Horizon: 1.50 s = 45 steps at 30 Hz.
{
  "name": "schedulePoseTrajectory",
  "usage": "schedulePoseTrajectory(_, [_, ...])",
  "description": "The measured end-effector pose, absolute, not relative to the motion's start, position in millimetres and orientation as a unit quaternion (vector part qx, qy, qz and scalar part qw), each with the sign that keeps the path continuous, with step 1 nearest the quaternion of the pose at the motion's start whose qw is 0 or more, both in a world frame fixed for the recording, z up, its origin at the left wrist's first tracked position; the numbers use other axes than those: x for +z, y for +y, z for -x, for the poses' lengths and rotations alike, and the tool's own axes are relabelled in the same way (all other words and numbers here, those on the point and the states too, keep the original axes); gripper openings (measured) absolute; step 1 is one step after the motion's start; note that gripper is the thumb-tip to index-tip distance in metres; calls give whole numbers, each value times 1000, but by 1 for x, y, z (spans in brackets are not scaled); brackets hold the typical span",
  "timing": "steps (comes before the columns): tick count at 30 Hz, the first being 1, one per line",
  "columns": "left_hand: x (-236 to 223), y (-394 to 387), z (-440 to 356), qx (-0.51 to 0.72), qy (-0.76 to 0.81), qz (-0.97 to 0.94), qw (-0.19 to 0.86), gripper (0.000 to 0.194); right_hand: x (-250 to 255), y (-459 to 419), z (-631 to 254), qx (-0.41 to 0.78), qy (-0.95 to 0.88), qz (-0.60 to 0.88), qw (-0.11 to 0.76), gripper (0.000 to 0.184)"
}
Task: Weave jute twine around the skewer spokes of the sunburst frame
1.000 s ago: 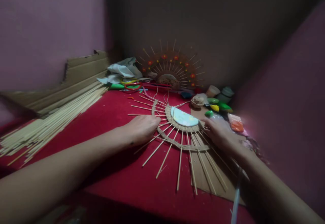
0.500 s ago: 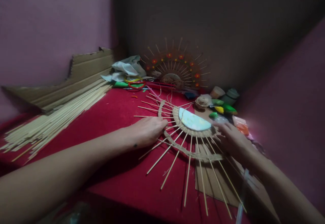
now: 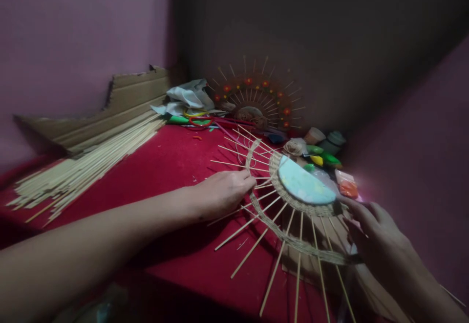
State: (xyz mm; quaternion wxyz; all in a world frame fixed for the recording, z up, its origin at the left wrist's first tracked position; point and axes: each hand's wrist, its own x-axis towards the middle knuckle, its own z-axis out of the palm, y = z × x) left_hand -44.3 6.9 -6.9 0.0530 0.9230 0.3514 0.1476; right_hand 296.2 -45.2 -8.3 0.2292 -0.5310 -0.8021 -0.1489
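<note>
A half-round fan frame of thin wooden sticks (image 3: 269,284) is held up between my hands, tilted over the table. At its centre sits a pale blue half disc (image 3: 304,181), edged by a woven twine rim. Farther out, a second twine band (image 3: 269,222) curves across the spreading sticks. My left hand (image 3: 227,191) is closed, pinching the fan's outer band and sticks on the left side. My right hand (image 3: 381,235) grips the fan at the right end of the half disc; its fingertips are partly hidden.
Loose sticks (image 3: 91,159) lie in a bundle at left beside torn cardboard (image 3: 135,98). A finished-looking fan with red flowers (image 3: 266,84) stands at the back. Red-handled scissors (image 3: 200,121), a twine ball (image 3: 294,146) and coloured packets (image 3: 330,158) surround the red cloth (image 3: 176,157).
The fan has moved right and nearer to me, turning slightly with its right side lower. Both hands have travelled with it, keeping hold. The camera view has shifted a little.
</note>
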Motion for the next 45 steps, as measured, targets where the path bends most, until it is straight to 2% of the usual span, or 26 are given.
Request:
schedulePoseTrajectory(3, [1,0,49,127,379,-916,31,14,-4,-25,-288,-146,-831,489,223,34])
schedulePoseTrajectory(7, [4,1,57,70,399,-913,38,11,-9,26,-272,-69,-875,432,206,30])
schedulePoseTrajectory(12, [8,24,69,27,471,-881,41,14,-29,79,-249,-17,-874,442,201,29])
schedulePoseTrajectory(16, [15,43,82,33,540,-841,15,22,-41,93,-243,2,-876,427,224,30])
schedulePoseTrajectory(20, [15,54,92,25,574,-818,23,27,-33,85,-242,3,-865,447,230,30])
schedulePoseTrajectory(22, [14,57,94,21,585,-811,26,27,-21,75,-238,-7,-837,480,262,23])
schedulePoseTrajectory(24, [13,61,96,27,604,-796,32,27,-7,62,-230,12,-796,515,317,7])
schedulePoseTrajectory(26, [11,64,99,39,626,-778,43,27,6,46,-217,105,-754,524,382,5])
schedulePoseTrajectory(28, [8,67,103,60,647,-759,40,32,15,28,-201,281,-694,495,442,10])
schedulePoseTrajectory(31, [4,64,105,154,634,-757,-36,53,17,2,-178,553,-554,439,441,21])
schedulePoseTrajectory(33, [4,55,99,262,563,-778,-101,54,13,-10,-167,659,-452,420,429,24])
schedulePoseTrajectory(35, [5,40,85,362,455,-804,-123,40,8,-16,-160,710,-384,402,433,23])
schedulePoseTrajectory(38, [6,15,57,416,336,-844,-50,18,0,-18,-156,726,-342,379,460,18])
schedulePoseTrajectory(45, [-1,-4,26,384,336,-854,104,13,-6,-18,-150,695,-366,375,493,11])
